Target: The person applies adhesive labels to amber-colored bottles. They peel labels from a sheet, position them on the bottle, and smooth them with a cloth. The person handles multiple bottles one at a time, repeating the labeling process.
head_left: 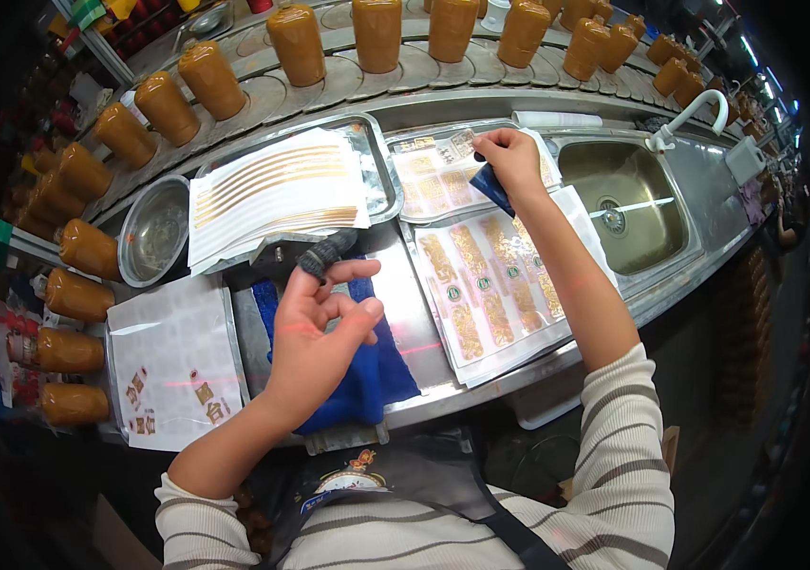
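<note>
My right hand [517,163] reaches over the far sheet of gold decals [429,180], thumb and index finger pinched near its upper edge. It grips a flat dark blue piece [492,190], like a scraper; whether the fingertips also hold a decal is too small to tell. Nearer lies a stack of larger gold decal sheets [490,285]. My left hand [320,328] hovers palm up above a crumpled blue cloth [367,375], fingers loosely bent and apart, with nothing in them. A black cover [324,252] wraps one of its fingers.
White sheets with gold stripes [272,195] lie by a metal tray [381,166]. A steel bowl [155,233] and a sheet with few decals [163,347] are left. Brown bottles [376,36] line a curved conveyor [348,85]. A sink [623,190] with a white faucet [699,109] is right.
</note>
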